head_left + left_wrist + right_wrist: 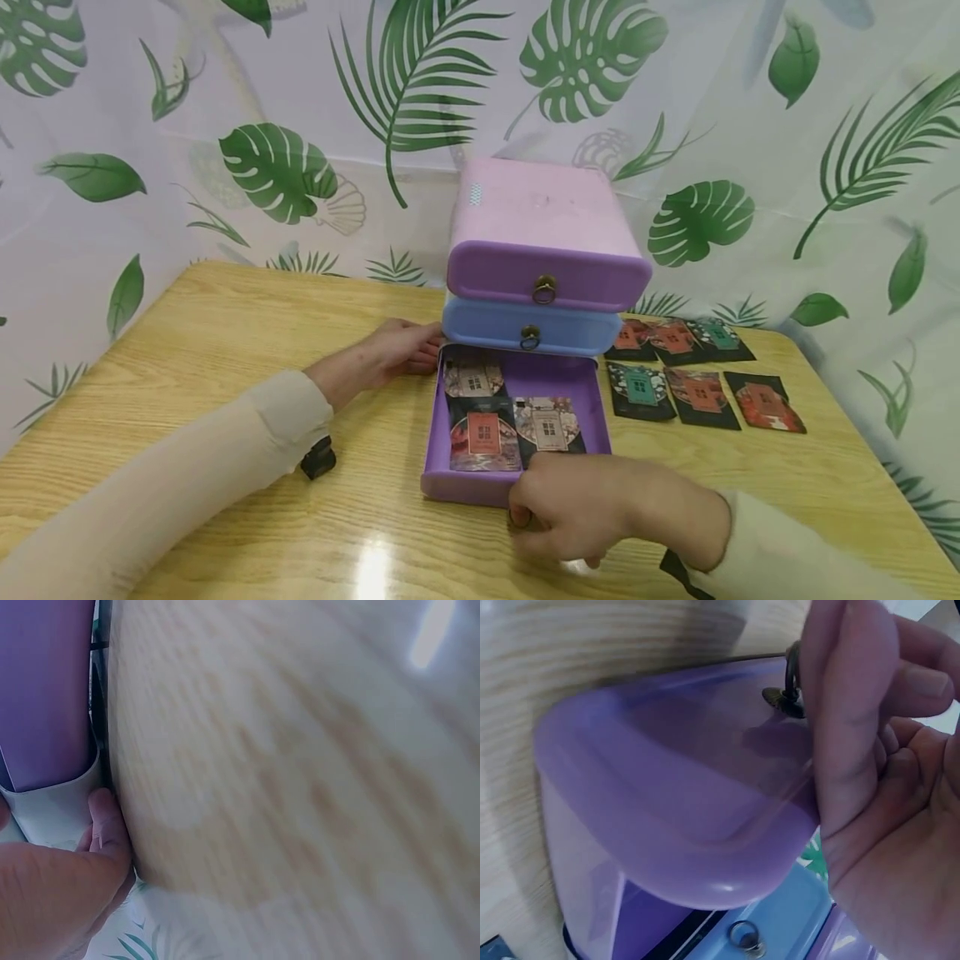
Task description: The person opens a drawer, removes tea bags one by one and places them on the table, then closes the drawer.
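Note:
A small drawer cabinet has a pink casing point(543, 196), with its bottom purple drawer point(433, 433) pulled out toward me. Three printed sachets lie in that drawer: one at the back left point(474, 381), one at the front left point(483, 437) and a pale floral one point(546, 421) on the right. My right hand point(577, 504), fingers curled, holds the ring pull point(791, 671) at the drawer's front. At the cabinet's left side, my left hand point(405, 346) rests against the casing near the bottom level; in the left wrist view its thumb point(105, 814) lies along the casing's edge.
Above the open drawer, the blue drawer point(487, 325) and the upper purple drawer point(495, 275) are closed, each with a ring pull. Several sachets point(701, 398) lie in two rows on the wooden table point(225, 333) to the right. A leaf-patterned cloth point(300, 83) hangs behind.

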Demonstrator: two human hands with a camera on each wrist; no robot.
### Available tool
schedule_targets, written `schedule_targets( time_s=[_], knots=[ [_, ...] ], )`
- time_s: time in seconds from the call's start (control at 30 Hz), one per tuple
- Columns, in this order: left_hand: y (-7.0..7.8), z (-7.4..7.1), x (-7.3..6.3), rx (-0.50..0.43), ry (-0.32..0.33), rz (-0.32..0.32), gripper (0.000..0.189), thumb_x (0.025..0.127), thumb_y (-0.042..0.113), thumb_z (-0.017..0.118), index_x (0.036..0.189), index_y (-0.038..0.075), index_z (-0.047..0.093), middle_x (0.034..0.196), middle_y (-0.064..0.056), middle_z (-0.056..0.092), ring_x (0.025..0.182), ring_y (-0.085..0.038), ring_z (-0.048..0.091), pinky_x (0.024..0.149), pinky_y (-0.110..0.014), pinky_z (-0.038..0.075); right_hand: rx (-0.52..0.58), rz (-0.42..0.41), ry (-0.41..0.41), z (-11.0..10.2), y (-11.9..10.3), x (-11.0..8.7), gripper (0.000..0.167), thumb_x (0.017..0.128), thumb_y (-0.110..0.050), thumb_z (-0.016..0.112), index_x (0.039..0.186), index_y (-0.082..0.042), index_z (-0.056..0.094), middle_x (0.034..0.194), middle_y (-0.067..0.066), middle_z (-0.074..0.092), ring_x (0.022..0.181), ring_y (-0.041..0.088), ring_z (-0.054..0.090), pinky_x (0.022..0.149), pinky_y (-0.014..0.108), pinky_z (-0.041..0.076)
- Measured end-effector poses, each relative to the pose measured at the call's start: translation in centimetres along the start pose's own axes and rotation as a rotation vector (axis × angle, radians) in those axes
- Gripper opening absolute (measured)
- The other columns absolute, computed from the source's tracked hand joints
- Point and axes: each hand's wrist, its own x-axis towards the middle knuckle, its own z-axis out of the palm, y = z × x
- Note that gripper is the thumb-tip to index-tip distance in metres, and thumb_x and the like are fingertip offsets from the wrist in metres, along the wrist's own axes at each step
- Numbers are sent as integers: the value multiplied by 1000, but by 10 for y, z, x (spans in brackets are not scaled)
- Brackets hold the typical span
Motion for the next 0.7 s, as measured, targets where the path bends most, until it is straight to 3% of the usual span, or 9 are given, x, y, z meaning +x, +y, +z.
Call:
schedule_targets(
  time_s=[0.27,0.5,0.7],
  knots=[
    [-3,-1,1,-6,-4,-10,51,101,28,57,129,-15,53,86,-4,66,70,-8,66,76,-23,59,-61,-13,0,5,-5,0,29,94,-27,63,67,-21,54,42,-14,48,34,-5,48,44,13,42],
    [1,-1,-1,5,-5,-7,51,101,29,57,129,-14,54,86,-4,67,71,-8,67,77,-23,59,-82,1,11,4,-6,-1,28,94,-28,63,68,-22,56,41,-15,48,33,-5,47,45,12,43],
    [0,-1,0,7,0,-4,51,101,29,57,129,-14,55,86,-4,67,71,-8,67,77,-23,60,-24,13,9,3,-7,-5,33,95,-26,61,63,-21,53,45,-16,50,33,-4,49,45,14,46]
  ],
)
